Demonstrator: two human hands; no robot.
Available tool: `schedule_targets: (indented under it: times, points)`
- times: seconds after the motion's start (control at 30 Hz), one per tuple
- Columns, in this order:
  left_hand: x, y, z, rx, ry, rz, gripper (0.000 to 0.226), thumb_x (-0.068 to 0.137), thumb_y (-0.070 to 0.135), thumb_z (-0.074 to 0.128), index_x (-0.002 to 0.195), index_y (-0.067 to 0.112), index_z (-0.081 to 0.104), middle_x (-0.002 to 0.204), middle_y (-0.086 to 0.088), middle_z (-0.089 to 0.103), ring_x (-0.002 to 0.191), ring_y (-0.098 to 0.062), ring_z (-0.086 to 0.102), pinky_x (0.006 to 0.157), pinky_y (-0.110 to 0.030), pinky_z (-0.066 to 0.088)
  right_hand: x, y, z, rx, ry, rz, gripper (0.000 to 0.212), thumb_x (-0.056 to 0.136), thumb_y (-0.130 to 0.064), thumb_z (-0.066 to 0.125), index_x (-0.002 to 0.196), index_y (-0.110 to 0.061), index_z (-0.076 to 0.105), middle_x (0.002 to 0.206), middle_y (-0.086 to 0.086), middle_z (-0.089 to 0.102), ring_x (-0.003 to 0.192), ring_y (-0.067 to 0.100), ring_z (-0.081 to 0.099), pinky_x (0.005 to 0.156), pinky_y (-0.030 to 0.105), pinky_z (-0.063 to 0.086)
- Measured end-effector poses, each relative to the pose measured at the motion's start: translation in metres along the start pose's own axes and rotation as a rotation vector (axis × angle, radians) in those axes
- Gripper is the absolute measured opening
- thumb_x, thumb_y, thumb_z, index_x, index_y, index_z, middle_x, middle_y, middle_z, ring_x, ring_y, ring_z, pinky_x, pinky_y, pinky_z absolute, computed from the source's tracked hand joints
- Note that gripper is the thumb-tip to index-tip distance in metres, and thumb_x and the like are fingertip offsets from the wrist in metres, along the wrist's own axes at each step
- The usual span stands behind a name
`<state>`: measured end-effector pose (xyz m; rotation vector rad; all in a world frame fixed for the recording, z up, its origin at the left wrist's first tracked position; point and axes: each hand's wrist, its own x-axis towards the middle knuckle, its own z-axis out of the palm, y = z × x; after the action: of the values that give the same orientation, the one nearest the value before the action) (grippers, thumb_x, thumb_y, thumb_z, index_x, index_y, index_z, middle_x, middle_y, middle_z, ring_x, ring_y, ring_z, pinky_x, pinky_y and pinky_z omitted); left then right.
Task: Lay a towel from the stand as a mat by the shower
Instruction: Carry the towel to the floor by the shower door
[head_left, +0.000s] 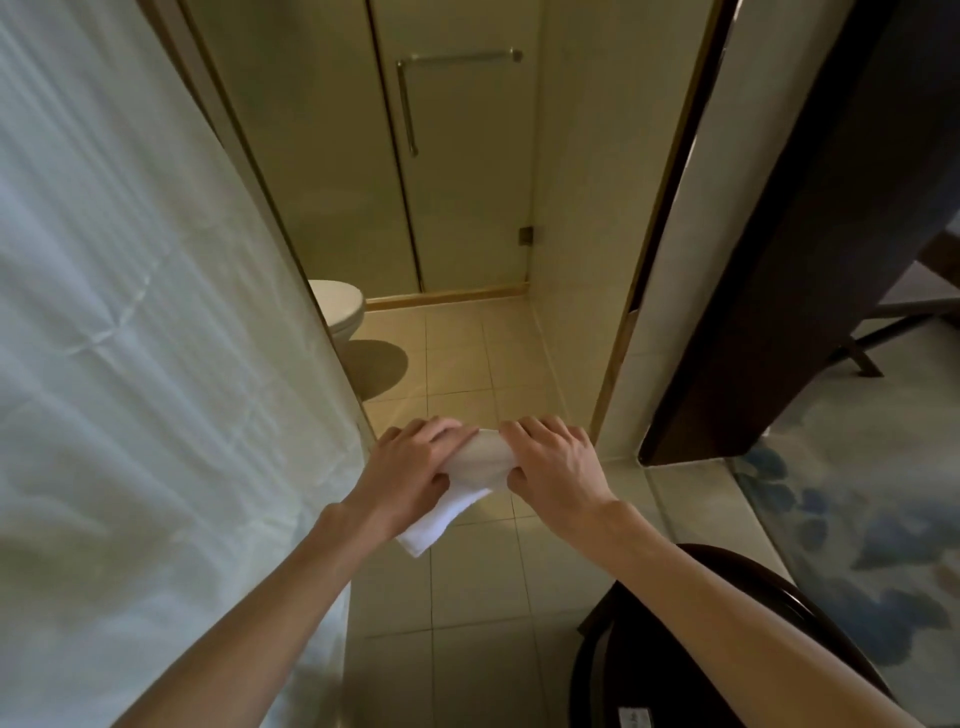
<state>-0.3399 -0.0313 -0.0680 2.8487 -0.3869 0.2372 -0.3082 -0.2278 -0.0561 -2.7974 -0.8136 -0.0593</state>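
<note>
A folded white towel (478, 467) is held in front of me above the tiled floor, at the bathroom doorway. My left hand (410, 467) grips its left end and my right hand (556, 462) grips its right end, fingers curled over the top. One loose corner of the towel hangs down below my left hand. The glass shower door (467, 171) with its metal handle (408, 109) stands shut at the far end of the bathroom.
A toilet (337, 306) sits at the left before the shower. A frosted glass wall with a white curtain (145, 312) fills the left side. A dark open door (769, 260) is on the right. A dark round stand (727, 649) is at the lower right, with patterned carpet (857, 493) beyond.
</note>
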Motion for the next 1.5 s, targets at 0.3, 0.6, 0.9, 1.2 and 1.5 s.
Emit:
schedule_targets:
  times: [0.3,0.6,0.9,1.2,1.5]
  points:
    - [0.003,-0.024,-0.008,0.002,0.022,-0.022,0.059,0.077,0.008,0.058,0.134,0.025,0.05,0.127,0.005,0.055,0.111,-0.021,0.055,0.086,-0.037,0.042,0.024,-0.017,-0.001,-0.058,0.007,-0.011,0.035,0.085,-0.019,0.051,0.12,-0.02,0.049,0.114,-0.005,0.057,0.107,0.021,0.05,0.088,0.035,0.041]
    - [0.035,-0.051,-0.009,0.017,-0.006,-0.047,0.06,0.081,0.012,0.053,0.138,0.029,0.045,0.133,0.01,0.05,0.116,-0.016,0.05,0.092,-0.034,0.039,0.065,-0.015,0.002,-0.073,0.006,0.005,0.034,0.086,-0.018,0.052,0.12,-0.021,0.049,0.118,-0.006,0.057,0.111,0.02,0.049,0.088,0.033,0.039]
    - [0.117,-0.084,0.011,0.01,-0.053,-0.063,0.063,0.08,0.008,0.053,0.139,0.03,0.042,0.132,0.011,0.049,0.117,-0.015,0.049,0.091,-0.036,0.041,0.145,0.033,0.015,-0.054,-0.004,0.001,0.035,0.085,-0.017,0.051,0.12,-0.021,0.05,0.117,-0.005,0.058,0.108,0.02,0.051,0.089,0.035,0.042]
    - [0.234,-0.125,0.025,0.009,-0.073,-0.092,0.064,0.079,0.005,0.054,0.138,0.028,0.044,0.134,0.011,0.048,0.117,-0.016,0.049,0.09,-0.037,0.043,0.261,0.099,0.02,-0.028,-0.02,-0.022,0.037,0.082,-0.018,0.052,0.118,-0.02,0.051,0.114,-0.004,0.06,0.106,0.022,0.052,0.086,0.035,0.041]
    - [0.309,-0.175,0.028,0.027,-0.074,-0.147,0.065,0.079,0.007,0.056,0.138,0.03,0.042,0.134,0.012,0.047,0.119,-0.016,0.047,0.093,-0.036,0.042,0.359,0.126,0.027,-0.001,-0.037,-0.073,0.04,0.079,-0.016,0.054,0.119,-0.019,0.052,0.115,-0.003,0.06,0.106,0.024,0.053,0.086,0.035,0.04]
